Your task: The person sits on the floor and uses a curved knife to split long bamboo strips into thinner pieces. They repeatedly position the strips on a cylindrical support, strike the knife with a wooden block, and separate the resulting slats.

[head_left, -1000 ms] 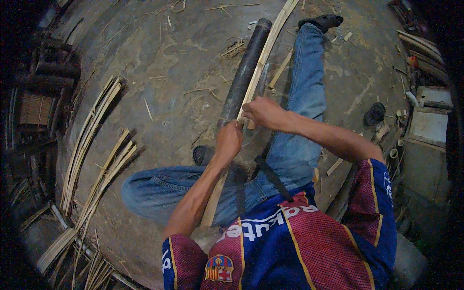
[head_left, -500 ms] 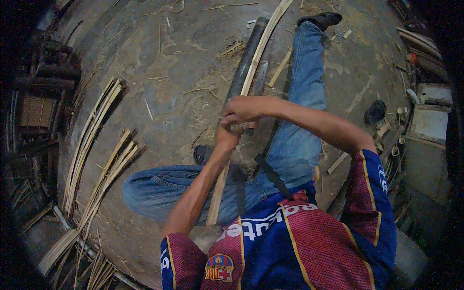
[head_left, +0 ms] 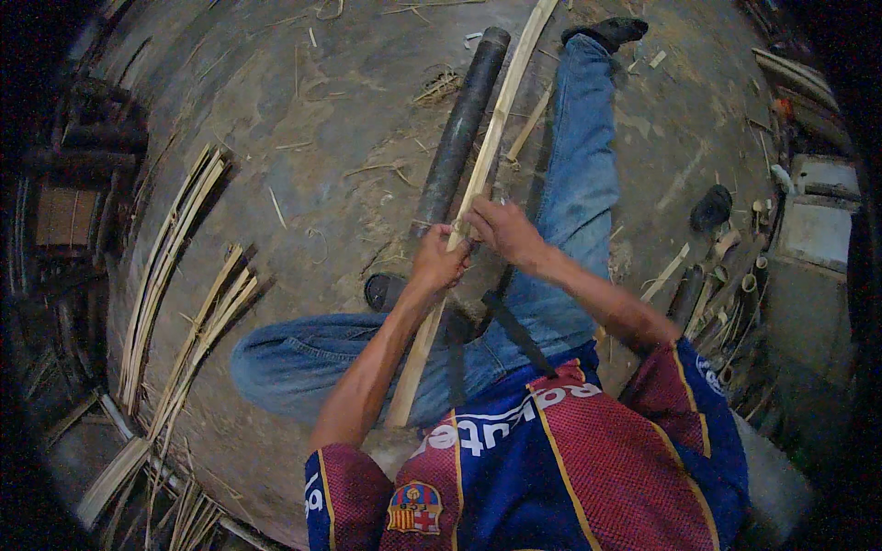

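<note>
A long pale bamboo strip (head_left: 496, 138) runs from my lap out across the floor. My left hand (head_left: 439, 262) grips it from the left. My right hand (head_left: 496, 228) closes on it just above the left, and seems to hold a thin blade against it; the blade is hard to make out. A dark round pole (head_left: 459, 129) lies under the strip, parallel to it. I sit with my right leg in blue jeans (head_left: 579, 174) stretched out and my left knee (head_left: 276, 354) bent to the side.
Bundles of split bamboo strips (head_left: 175, 275) lie on the concrete floor at the left. Short bamboo pieces and tubes (head_left: 717, 275) are piled at the right near a dark shoe (head_left: 712, 207). Shavings are scattered over the floor.
My right hand has slid back along the strip toward my left hand, and both hands now sit close together lower on it.
</note>
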Tool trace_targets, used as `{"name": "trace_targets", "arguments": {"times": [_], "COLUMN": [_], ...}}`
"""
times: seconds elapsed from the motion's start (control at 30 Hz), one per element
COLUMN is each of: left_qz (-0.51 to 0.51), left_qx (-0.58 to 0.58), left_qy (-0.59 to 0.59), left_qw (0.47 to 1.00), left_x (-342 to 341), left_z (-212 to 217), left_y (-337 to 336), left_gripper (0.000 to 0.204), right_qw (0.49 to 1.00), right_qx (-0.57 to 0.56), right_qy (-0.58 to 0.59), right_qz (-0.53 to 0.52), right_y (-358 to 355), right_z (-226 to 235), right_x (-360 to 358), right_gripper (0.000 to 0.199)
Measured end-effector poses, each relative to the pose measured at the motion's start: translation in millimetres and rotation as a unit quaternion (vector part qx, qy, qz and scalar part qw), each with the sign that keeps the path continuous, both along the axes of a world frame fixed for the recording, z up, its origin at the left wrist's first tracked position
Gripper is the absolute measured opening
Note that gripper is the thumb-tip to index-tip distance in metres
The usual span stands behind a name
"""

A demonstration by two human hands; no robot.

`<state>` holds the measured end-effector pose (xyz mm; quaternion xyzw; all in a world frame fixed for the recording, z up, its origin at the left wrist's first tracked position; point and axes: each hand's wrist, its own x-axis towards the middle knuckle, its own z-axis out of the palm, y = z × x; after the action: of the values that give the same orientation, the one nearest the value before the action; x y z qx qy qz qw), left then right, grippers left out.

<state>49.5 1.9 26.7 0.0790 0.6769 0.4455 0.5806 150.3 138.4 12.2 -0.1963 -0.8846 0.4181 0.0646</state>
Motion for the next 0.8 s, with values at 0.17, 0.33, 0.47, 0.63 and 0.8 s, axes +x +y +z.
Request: {"name": "trace_targets", "arguments": {"times": [0.17,0.33,0.47,0.63,0.8], "left_qz": [-0.046,-0.020,-0.047,-0.042,-0.052], "left_qx": [0.019,0.046,0.059,0.084,0.096], "left_qy": [-0.014,-0.077,-0.068,-0.075,-0.064], "left_qw": [0.999,0.996,0.995,0.993,0.992], "left_x": [0.4,-13.6,-17.2,-13.5,-12.1], "left_z": [1.7,7.6,4.7,5.3,6.1], "left_y": [-2.5,-8.0,-12.7,-13.3,-12.1], "left_gripper": [0.028,0.027,0.028,0.031,0.030], "right_qw": [0.978,0.993,0.986,0.966,0.922], "right_qx": [-0.148,-0.104,-0.111,-0.199,-0.313], "right_qy": [0.003,-0.007,-0.118,-0.148,-0.190], "right_qz": [-0.150,-0.056,0.042,0.080,0.130], "right_y": [-31.2,-0.5,24.2,32.0,41.2], "right_z": [13.9,24.4,31.4,15.9,2.6], "right_x": [19.9,16.9,7.9,0.4,-9.6], "right_gripper": [0.019,0.021,0.020,0.019,0.016]}}
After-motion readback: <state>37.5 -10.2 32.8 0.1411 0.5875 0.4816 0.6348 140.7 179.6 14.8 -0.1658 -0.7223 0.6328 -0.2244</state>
